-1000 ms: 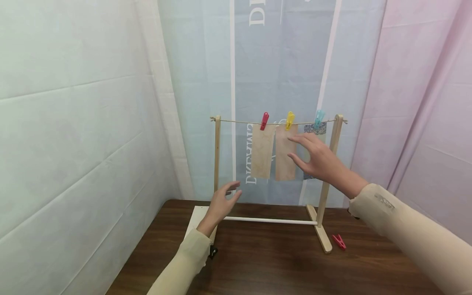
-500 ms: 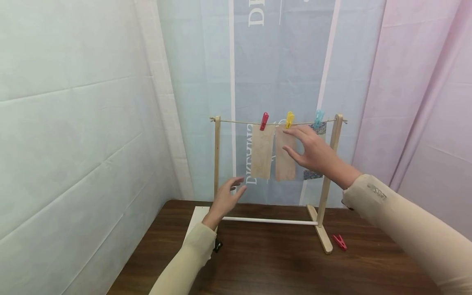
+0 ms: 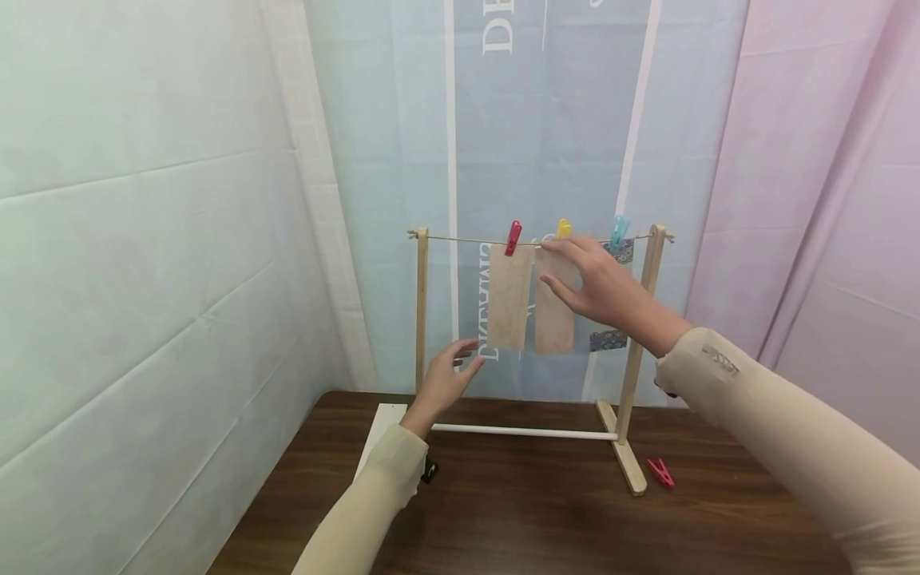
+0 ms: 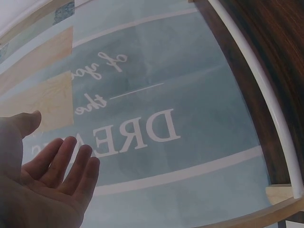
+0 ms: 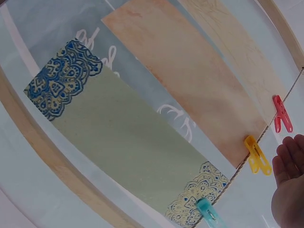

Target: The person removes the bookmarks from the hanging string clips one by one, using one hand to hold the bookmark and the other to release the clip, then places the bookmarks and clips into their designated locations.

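Note:
Three paper strips hang from a twine line (image 3: 460, 239). A red clothespin (image 3: 513, 238) clips the cream strip (image 3: 507, 299), a yellow clothespin (image 5: 257, 156) the peach strip (image 3: 553, 323), and a light-blue clothespin (image 3: 620, 231) the green strip with blue patterned ends (image 5: 128, 133). My right hand (image 3: 607, 283) is up in front of the peach strip, thumb and fingers apart, partly covering the yellow clothespin in the head view. The right wrist view shows it near the red and yellow clothespins, holding nothing. Lower left, my left hand (image 3: 442, 385) hovers with loosely bent fingers, holding nothing.
Two wooden posts (image 3: 422, 311) carry the line, joined below by a white rod (image 3: 525, 432). A loose pinkish-red clothespin (image 3: 660, 473) lies on the dark wooden table (image 3: 546, 511), right of the stand's foot. A white board (image 3: 382, 427) sits at the left.
My right hand has moved left and slightly up towards the yellow clothespin. My left hand has shifted a little right and up. The strips and clothespins stay in place.

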{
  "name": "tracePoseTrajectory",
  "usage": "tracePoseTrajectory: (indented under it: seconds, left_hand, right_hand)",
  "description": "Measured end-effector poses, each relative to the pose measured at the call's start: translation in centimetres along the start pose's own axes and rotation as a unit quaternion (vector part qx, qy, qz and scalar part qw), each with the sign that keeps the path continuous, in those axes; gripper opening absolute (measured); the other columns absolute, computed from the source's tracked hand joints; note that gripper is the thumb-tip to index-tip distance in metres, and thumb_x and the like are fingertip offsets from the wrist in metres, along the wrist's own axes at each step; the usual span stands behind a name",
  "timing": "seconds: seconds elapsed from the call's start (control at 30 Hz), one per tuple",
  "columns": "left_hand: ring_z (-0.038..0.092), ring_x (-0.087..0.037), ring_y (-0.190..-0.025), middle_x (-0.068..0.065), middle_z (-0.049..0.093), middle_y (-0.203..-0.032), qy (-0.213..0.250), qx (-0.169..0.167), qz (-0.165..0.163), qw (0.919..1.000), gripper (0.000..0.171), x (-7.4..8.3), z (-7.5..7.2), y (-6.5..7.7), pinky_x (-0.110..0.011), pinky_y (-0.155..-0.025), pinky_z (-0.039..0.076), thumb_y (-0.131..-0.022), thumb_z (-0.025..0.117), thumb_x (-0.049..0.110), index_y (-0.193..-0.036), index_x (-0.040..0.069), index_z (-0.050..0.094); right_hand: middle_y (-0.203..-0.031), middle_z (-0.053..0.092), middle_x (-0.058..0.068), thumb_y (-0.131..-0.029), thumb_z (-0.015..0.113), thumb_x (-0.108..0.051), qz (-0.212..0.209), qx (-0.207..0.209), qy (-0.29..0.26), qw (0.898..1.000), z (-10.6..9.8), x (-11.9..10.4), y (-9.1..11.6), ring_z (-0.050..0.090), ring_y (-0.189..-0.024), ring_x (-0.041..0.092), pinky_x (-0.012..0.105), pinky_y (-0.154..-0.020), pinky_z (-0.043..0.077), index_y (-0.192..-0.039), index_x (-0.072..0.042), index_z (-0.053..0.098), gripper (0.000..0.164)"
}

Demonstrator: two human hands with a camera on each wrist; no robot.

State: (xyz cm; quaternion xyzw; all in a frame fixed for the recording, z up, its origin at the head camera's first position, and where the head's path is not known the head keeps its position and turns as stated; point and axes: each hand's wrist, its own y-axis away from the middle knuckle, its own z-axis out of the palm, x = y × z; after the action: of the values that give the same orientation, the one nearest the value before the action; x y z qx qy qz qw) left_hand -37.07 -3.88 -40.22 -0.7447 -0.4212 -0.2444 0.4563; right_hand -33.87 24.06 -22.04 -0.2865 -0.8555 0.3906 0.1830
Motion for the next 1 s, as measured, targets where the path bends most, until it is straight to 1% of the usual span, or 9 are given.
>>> tracePoseTrajectory:
  seconds: [0.13, 0.27, 0.5, 0.6, 0.77, 0.87, 1.0]
  left_hand:
    - [0.063, -0.035, -0.134, -0.015, 0.067, -0.144, 0.013, -0.002, -0.002, 0.9999, 0.043, 0.1, 0.2, -0.4, -0.056, -0.114, 0.048, -0.106, 0.071, 0.022, -0.144, 0.002, 0.063]
    - [0.063, -0.036, -0.133, -0.016, 0.066, -0.144, 0.022, -0.004, 0.005, 0.9997, 0.044, 0.1, 0.6, -0.6, -0.057, -0.113, 0.048, -0.107, 0.070, 0.022, -0.144, 0.000, 0.062]
    - [0.062, -0.039, -0.134, -0.019, 0.066, -0.143, 0.020, -0.006, 0.016, 0.9997, 0.048, -0.1, 1.1, -1.0, -0.057, -0.112, 0.049, -0.107, 0.070, 0.023, -0.146, -0.003, 0.059]
    - [0.061, -0.042, -0.134, -0.020, 0.066, -0.143, 0.027, -0.011, 0.012, 0.9995, 0.049, -0.2, 1.2, -1.0, -0.055, -0.112, 0.050, -0.107, 0.070, 0.022, -0.148, -0.002, 0.058]
    - [0.061, -0.045, -0.135, -0.023, 0.065, -0.143, 0.056, -0.017, 0.004, 0.9983, 0.049, 0.0, 1.4, -1.0, -0.055, -0.111, 0.051, -0.106, 0.071, 0.020, -0.148, -0.002, 0.057]
    - [0.062, -0.042, -0.134, -0.022, 0.066, -0.144, 0.063, -0.015, -0.001, 0.9979, 0.049, 0.2, 1.6, -1.2, -0.056, -0.111, 0.051, -0.106, 0.071, 0.020, -0.148, -0.001, 0.058]
    - [0.063, -0.040, -0.134, -0.019, 0.066, -0.144, 0.063, -0.013, -0.018, 0.9978, 0.048, 0.3, 1.9, -1.4, -0.051, -0.110, 0.053, -0.107, 0.071, 0.023, -0.149, 0.002, 0.058]
  right_hand:
    - [-0.132, 0.068, 0.024, -0.089, 0.086, -0.004, 0.003, -0.003, 0.003, 1.000, -0.1, 0.0, -0.6, 0.061, -0.126, 0.042, 0.061, -0.105, 0.052, -0.137, 0.006, 0.065, 0.053]
    - [-0.135, 0.067, 0.023, -0.092, 0.085, -0.006, 0.011, -0.008, 0.007, 1.000, -0.2, -0.1, -1.0, 0.060, -0.129, 0.042, 0.061, -0.108, 0.050, -0.140, 0.003, 0.065, 0.053]
    - [-0.133, 0.067, 0.025, -0.093, 0.084, -0.007, 0.000, -0.007, 0.007, 1.000, 0.0, 0.1, -1.9, 0.060, -0.127, 0.042, 0.061, -0.107, 0.050, -0.140, 0.005, 0.064, 0.052]
    - [-0.135, 0.067, 0.024, -0.094, 0.084, -0.009, 0.006, -0.016, 0.012, 1.000, 0.0, 0.0, -2.3, 0.059, -0.130, 0.042, 0.060, -0.109, 0.050, -0.142, 0.005, 0.063, 0.054]
    - [-0.139, 0.064, 0.026, -0.095, 0.084, -0.012, 0.022, -0.031, 0.015, 0.999, -0.1, -0.1, -3.0, 0.057, -0.134, 0.044, 0.061, -0.112, 0.047, -0.143, 0.006, 0.060, 0.056]
    - [-0.139, 0.063, 0.027, -0.096, 0.083, -0.012, 0.033, -0.035, 0.012, 0.999, 0.0, 0.2, -3.3, 0.056, -0.135, 0.045, 0.062, -0.112, 0.047, -0.144, 0.006, 0.059, 0.057]
    - [-0.140, 0.062, 0.027, -0.097, 0.082, -0.013, 0.042, -0.037, 0.011, 0.998, 0.1, 0.5, -3.7, 0.055, -0.135, 0.044, 0.061, -0.113, 0.047, -0.145, 0.006, 0.059, 0.057]
